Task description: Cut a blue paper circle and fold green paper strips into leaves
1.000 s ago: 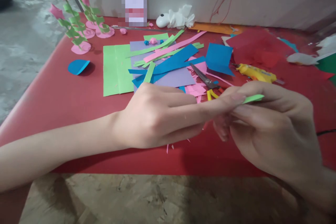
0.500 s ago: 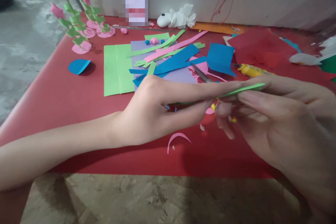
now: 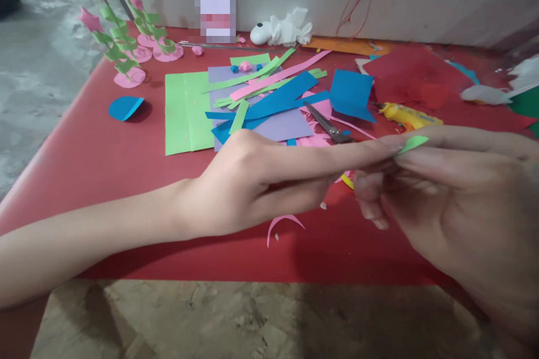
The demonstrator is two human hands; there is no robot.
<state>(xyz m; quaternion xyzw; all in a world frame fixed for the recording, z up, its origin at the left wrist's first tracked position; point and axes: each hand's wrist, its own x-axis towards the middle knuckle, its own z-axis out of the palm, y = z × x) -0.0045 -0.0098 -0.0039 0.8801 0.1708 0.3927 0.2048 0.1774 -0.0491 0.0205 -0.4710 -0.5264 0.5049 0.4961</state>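
A small green paper strip [image 3: 415, 145] is pinched between the thumb and forefinger of my right hand [image 3: 458, 190], with its tip poking out. My left hand [image 3: 269, 179] reaches across from the left, its closed fingers meeting the right fingertips at the same strip. Most of the strip is hidden behind the fingers. Behind my hands lie scissors [image 3: 326, 123], blades pointing up and left, their handles partly covered. Blue paper pieces [image 3: 278, 98] and green and pink strips are heaped on a lilac sheet [image 3: 290, 123] beyond my left hand.
Pink paper flowers with curled green leaves [image 3: 120, 39] stand at the table's back left. A folded green sheet [image 3: 181, 112] and a blue paper disc [image 3: 125, 107] lie left. To the right are a yellow glue gun [image 3: 408, 116] and red paper [image 3: 415, 73]. A pink curved scrap [image 3: 286, 220] lies in front.
Both hands have shifted slightly right and down. My left fingertips have slid along the green strip toward my right hand, and less of the strip shows. The scissors are more exposed.
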